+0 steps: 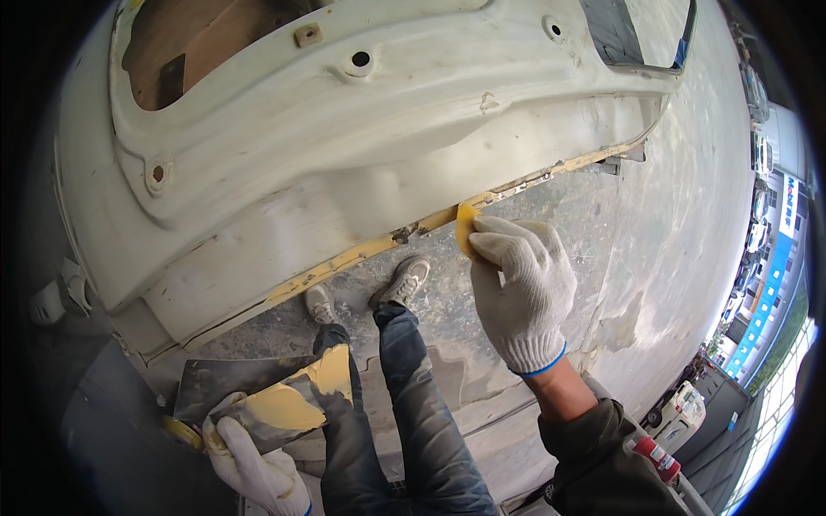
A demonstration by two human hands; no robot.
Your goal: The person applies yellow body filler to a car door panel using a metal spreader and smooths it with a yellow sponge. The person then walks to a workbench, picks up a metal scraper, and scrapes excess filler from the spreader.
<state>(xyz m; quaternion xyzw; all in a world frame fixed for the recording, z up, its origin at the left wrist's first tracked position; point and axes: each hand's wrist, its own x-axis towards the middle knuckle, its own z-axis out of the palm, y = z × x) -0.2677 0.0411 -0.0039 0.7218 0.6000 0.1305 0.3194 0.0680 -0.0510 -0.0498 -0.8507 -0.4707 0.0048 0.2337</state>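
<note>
In front of me is a pale, primed vehicle body panel [258, 238] with round holes and window openings. Along its lower edge runs a strip of yellow body filler [358, 253], rough and chipped near the middle. My right hand [526, 284], in a white knit glove, pinches a yellow flexible spreader [465, 229], its tip at that edge; whether it touches is hard to tell. Low on the left, my gloved left hand [255, 464] grips a mixing board [271, 442] loaded with yellow filler [284, 407]. A dark flat sheet [222, 382] shows just behind the board.
My legs and shoes [408, 280] are below the panel on a stained concrete floor [652, 238]. A yellow round object [182, 432] lies beside my left hand. At right are a red cylinder [657, 458], a white vehicle [674, 416] and several parked cars [758, 235].
</note>
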